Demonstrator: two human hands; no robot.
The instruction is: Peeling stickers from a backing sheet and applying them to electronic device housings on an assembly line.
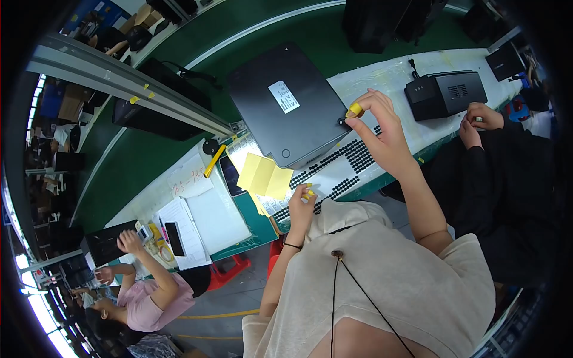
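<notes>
A dark grey flat-topped device [262, 83] with a white label [283, 97] lies on the bench in front of me. At its right corner, my right hand [385, 131] has thumb and forefinger closed on a small black round pad [342, 122]; one finger wears a yellow finger cot. My left hand [302, 209], also with yellow finger cots, is curled beside the sheet of black round pads [334, 185] at the bench's near edge. Its fingertips are close together, and whatever they hold is too small to make out. Folded yellow paper [262, 176] lies left of the sheet.
Left of the yellow paper are a phone [231, 176] and a yellow-handled cutter [215, 161]. A metal post [137, 83] rises behind them. Another black device [444, 94] stands at right, near a dark-clothed co-worker's hands [482, 122]. A co-worker in pink [156, 298] works at left.
</notes>
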